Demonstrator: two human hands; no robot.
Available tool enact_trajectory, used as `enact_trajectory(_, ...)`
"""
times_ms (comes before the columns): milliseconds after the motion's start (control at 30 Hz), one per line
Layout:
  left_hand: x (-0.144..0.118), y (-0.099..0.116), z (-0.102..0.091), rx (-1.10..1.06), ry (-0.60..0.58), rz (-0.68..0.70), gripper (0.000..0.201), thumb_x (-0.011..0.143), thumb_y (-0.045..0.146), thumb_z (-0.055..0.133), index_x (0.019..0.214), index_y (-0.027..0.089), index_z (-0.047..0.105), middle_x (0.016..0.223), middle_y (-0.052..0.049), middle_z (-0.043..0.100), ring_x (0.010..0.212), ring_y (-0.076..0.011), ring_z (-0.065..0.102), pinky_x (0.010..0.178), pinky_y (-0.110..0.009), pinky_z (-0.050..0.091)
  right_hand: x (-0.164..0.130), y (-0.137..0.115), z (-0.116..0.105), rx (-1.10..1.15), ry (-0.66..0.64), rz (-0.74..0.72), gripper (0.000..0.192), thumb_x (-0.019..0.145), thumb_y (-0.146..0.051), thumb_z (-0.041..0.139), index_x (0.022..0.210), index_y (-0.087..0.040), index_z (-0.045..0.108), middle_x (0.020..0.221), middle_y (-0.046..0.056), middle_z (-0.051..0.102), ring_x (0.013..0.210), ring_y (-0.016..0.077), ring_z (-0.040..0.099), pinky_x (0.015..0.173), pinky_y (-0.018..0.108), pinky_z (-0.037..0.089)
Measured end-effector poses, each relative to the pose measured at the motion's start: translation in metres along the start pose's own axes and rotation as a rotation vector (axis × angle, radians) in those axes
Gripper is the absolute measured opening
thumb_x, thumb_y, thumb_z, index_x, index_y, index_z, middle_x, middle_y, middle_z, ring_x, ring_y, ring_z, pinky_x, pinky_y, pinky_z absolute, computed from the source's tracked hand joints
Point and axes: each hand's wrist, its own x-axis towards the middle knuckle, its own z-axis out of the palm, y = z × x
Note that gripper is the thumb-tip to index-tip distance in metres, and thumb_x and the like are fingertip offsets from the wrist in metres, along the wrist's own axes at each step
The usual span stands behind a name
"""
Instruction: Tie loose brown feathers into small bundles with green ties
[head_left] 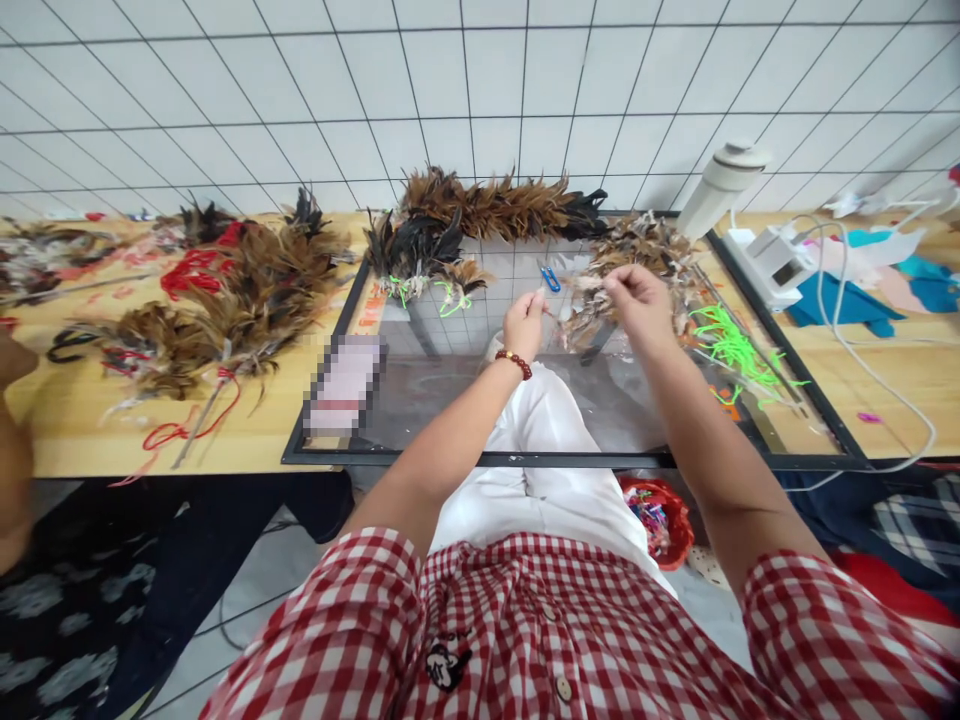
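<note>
Both hands work above a dark-framed glass panel, raised a little and apart from each other. The left hand has thumb and fingertips drawn together in a pinch; from where I stand I cannot tell whether they clamp anything (a thin reddish strand shows just beside them, too fine to trace). The right hand likewise brings thumb and forefinger close together, its other fingers curled; what lies between the tips, if anything, is too small for me to make out.

Next to the right hand, and partly behind it, spreads a heap of loose brown and grey feathers on the panel's right side. A pair of blue snips lies just beyond the left hand. Farther left on the glass rest a black feather bunch and a small brown tuft, both with green ties. A long feather garland runs along the far edge. Bright green cords lie toward the right edge.

Outside the frame, more brown feather bundles and red cord occupy the wooden table at left; a white cylinder leans at right, near blue fabric pieces.
</note>
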Motion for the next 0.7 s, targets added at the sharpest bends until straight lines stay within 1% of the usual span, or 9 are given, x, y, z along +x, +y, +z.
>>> enact_trajectory(33, 0.001, 0.002, -0.001, 0.009, 0.042, 0.024, 0.03, 0.1, 0.026, 0.062, 0.071, 0.02, 0.064, 0.066, 0.005, 0.057, 0.068, -0.0094, 0.052, 0.07, -0.018, 0.039, 0.005, -0.005, -0.01, -0.108, -0.047, -0.107, 0.039, 0.078, -0.062, 0.077, 0.073, -0.025, 0.066, 0.076, 0.001, 0.063, 0.078, 0.0205, 0.056, 0.081, 0.039, 0.047)
enact_trajectory(67, 0.001, 0.006, -0.002, 0.008, 0.075, 0.049, 0.029, 0.099, 0.025, 0.063, 0.071, 0.019, 0.066, 0.066, 0.005, 0.057, 0.067, -0.0093, 0.052, 0.07, -0.019, 0.039, 0.009, -0.01, -0.018, -0.209, -0.154, -0.198, 0.03, 0.082, -0.054, 0.075, 0.074, -0.026, 0.067, 0.079, 0.003, 0.065, 0.081, 0.0223, 0.059, 0.083, 0.04, 0.047)
enact_trajectory(100, 0.001, 0.009, -0.003, -0.01, 0.066, 0.058, 0.029, 0.099, 0.024, 0.062, 0.072, 0.019, 0.067, 0.066, 0.004, 0.058, 0.067, -0.0091, 0.053, 0.07, -0.019, 0.041, 0.012, -0.016, -0.023, -0.292, -0.293, -0.265, 0.023, 0.084, -0.046, 0.073, 0.075, -0.026, 0.068, 0.081, 0.004, 0.066, 0.083, 0.0234, 0.061, 0.084, 0.04, 0.048)
enact_trajectory(167, -0.001, 0.018, -0.003, -0.093, -0.015, 0.055, 0.032, 0.101, 0.026, 0.061, 0.07, 0.018, 0.065, 0.069, 0.002, 0.064, 0.069, -0.0083, 0.059, 0.073, -0.018, 0.045, 0.016, -0.027, -0.024, -0.402, -0.527, -0.342, 0.015, 0.087, -0.036, 0.066, 0.077, -0.026, 0.071, 0.083, 0.005, 0.068, 0.084, 0.0243, 0.063, 0.083, 0.04, 0.048)
enact_trajectory(200, -0.002, 0.022, -0.003, -0.13, -0.06, 0.04, 0.033, 0.101, 0.028, 0.061, 0.07, 0.018, 0.064, 0.07, 0.002, 0.065, 0.07, -0.0081, 0.061, 0.074, -0.018, 0.047, 0.017, -0.031, -0.021, -0.445, -0.579, -0.366, 0.014, 0.089, -0.032, 0.063, 0.08, -0.025, 0.072, 0.085, 0.005, 0.069, 0.085, 0.0246, 0.063, 0.083, 0.04, 0.048)
enact_trajectory(300, -0.009, 0.032, -0.003, -0.157, -0.176, -0.027, 0.032, 0.101, 0.035, 0.064, 0.073, 0.018, 0.065, 0.066, 0.002, 0.064, 0.062, -0.0074, 0.058, 0.063, -0.018, 0.045, 0.018, -0.037, -0.002, -0.576, -0.545, -0.41, 0.019, 0.091, -0.027, 0.057, 0.089, -0.024, 0.075, 0.093, 0.008, 0.071, 0.092, 0.027, 0.065, 0.085, 0.041, 0.047)
enact_trajectory(433, -0.014, 0.035, -0.005, -0.146, -0.245, -0.051, 0.03, 0.098, 0.039, 0.068, 0.076, 0.018, 0.067, 0.062, 0.003, 0.062, 0.051, -0.0057, 0.045, 0.051, -0.019, 0.036, 0.019, -0.033, 0.012, -0.709, -0.44, -0.416, 0.02, 0.092, -0.024, 0.056, 0.095, -0.022, 0.076, 0.097, 0.01, 0.073, 0.098, 0.0294, 0.066, 0.087, 0.042, 0.045)
enact_trajectory(600, -0.012, 0.033, -0.003, -0.196, -0.32, -0.044, 0.033, 0.098, 0.036, 0.07, 0.071, 0.017, 0.065, 0.054, 0.004, 0.053, 0.053, -0.0061, 0.05, 0.057, -0.019, 0.041, 0.015, -0.028, 0.011, -0.698, -0.368, -0.406, 0.019, 0.095, -0.028, 0.058, 0.093, -0.022, 0.076, 0.094, 0.01, 0.073, 0.098, 0.0301, 0.065, 0.091, 0.046, 0.045)
enact_trajectory(700, -0.013, 0.035, -0.001, -0.247, -0.366, -0.054, 0.038, 0.1, 0.034, 0.068, 0.067, 0.017, 0.06, 0.05, 0.007, 0.041, 0.052, -0.0059, 0.05, 0.062, -0.018, 0.045, 0.013, -0.025, 0.011, -0.572, -0.276, -0.34, 0.018, 0.094, -0.035, 0.065, 0.094, -0.023, 0.077, 0.092, 0.009, 0.072, 0.092, 0.0282, 0.065, 0.091, 0.046, 0.048)
